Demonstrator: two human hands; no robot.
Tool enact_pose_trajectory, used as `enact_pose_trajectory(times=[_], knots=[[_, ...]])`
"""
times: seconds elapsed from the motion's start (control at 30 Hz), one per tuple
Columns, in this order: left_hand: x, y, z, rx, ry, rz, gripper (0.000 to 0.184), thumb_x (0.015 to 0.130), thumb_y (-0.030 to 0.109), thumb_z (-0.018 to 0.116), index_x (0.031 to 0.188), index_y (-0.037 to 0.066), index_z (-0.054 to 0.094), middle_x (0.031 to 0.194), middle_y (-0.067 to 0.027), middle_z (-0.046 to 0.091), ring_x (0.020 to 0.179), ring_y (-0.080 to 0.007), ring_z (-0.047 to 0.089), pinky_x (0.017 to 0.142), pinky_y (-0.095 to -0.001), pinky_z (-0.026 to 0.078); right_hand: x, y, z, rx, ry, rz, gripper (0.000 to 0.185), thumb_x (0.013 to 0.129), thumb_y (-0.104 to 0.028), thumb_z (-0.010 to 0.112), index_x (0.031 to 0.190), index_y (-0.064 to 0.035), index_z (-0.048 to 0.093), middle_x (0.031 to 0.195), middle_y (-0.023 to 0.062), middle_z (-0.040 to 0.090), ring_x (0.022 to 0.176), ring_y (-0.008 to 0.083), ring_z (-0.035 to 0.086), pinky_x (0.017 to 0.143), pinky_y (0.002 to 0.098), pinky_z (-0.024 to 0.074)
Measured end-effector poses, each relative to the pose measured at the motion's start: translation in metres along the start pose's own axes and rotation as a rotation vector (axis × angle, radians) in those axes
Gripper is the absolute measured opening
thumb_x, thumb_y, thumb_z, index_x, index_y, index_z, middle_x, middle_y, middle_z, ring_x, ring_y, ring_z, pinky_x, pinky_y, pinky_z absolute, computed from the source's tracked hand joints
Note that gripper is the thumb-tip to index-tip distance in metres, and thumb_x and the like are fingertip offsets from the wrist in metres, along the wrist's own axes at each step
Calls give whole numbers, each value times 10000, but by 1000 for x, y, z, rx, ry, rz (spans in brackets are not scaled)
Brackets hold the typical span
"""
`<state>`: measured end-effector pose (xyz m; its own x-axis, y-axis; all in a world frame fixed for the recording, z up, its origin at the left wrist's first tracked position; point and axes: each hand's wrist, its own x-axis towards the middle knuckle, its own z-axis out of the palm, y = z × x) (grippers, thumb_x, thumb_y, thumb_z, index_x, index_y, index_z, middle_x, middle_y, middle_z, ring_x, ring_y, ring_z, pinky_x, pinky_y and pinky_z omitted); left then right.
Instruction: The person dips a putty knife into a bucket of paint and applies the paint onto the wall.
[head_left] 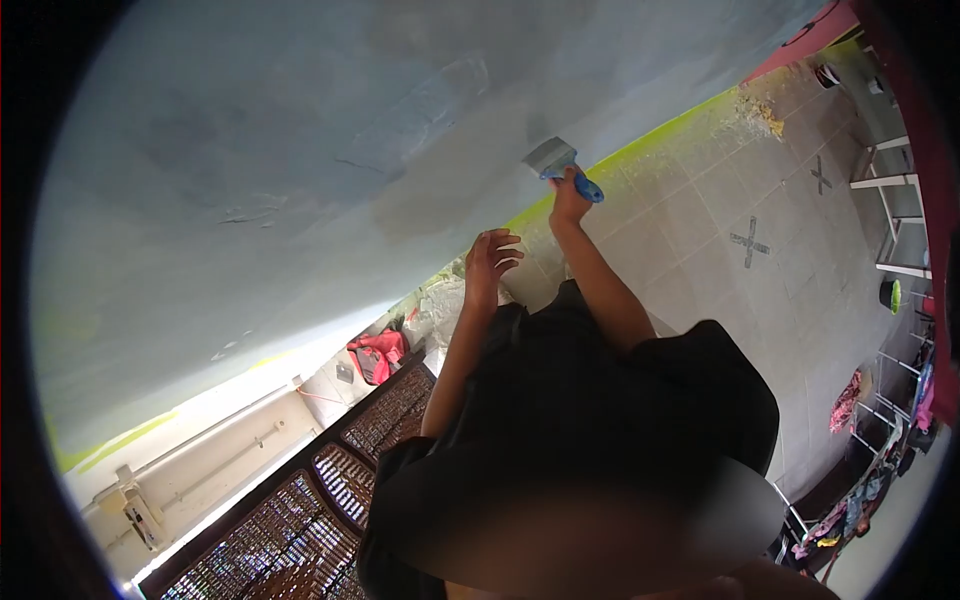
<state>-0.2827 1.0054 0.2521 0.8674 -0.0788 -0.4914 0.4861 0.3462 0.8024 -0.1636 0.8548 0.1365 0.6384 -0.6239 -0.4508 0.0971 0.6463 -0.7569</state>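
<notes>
My right hand (570, 198) is closed around the blue handle of a wide-bladed putty knife (550, 158). Its grey blade points up and left, over the lower part of a blue-grey wall (300, 150); whether it touches the surface I cannot tell. Darker grey patches and a few rough, cracked spots mark the wall. To the left, my left hand (491, 256) is held up near the wall's lower edge, fingers apart and slightly bent, holding nothing. A yellow-green strip (660, 137) runs along the wall's bottom.
Tape crosses (750, 243) mark the tiled floor (690, 270). A white metal frame (890, 185), a dark bucket with a green inside (890, 295) and a rack with clothes (885, 440) stand right. A red bag (378, 355) and a dark patterned grille (290, 530) are left.
</notes>
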Motion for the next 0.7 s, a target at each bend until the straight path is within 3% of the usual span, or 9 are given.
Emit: enact_pose_trajectory(times=[0.13,0.23,0.33,0.43,0.57,0.7], knots=[[-5,8,-15,-9,20,40,396,1000,349,359,1139,22,532,1027,-121,637,844,-219,624,771,-339,477,-51,-46,69,62,-125,-66,335,913,-139,583,1184,56,555,1094,149,616,924,251,645,776,353,572],[-4,9,-24,-29,51,39,394,1001,349,358,1140,23,531,1025,-120,637,846,-217,624,771,-336,477,-94,-108,83,22,-254,-237,365,925,-167,583,1215,50,537,1112,149,610,922,240,641,800,347,568],[-4,3,-30,-48,48,38,395,1003,353,359,1141,26,531,1025,-117,637,849,-216,625,770,-335,477,-105,-137,72,33,-317,-227,390,934,-188,580,1236,49,520,1132,148,599,939,228,635,819,334,566],[-3,2,-27,-52,29,51,393,1002,353,361,1139,27,533,1025,-116,637,851,-216,625,769,-335,476,-98,-132,49,48,-236,-223,394,945,-213,571,1226,60,529,1153,162,590,965,234,633,792,317,574],[-6,0,-19,-46,15,45,389,998,351,369,1136,28,535,1027,-116,637,853,-217,626,768,-336,477,-49,-65,13,21,-61,-45,375,926,-159,585,1221,67,529,1148,172,584,977,257,631,798,353,578],[-7,0,-15,-34,23,40,391,994,357,376,1133,27,536,1029,-116,638,855,-218,626,771,-337,477,-20,-35,40,88,-53,19,373,908,-127,600,1215,74,529,1097,171,602,959,273,636,795,383,581]])
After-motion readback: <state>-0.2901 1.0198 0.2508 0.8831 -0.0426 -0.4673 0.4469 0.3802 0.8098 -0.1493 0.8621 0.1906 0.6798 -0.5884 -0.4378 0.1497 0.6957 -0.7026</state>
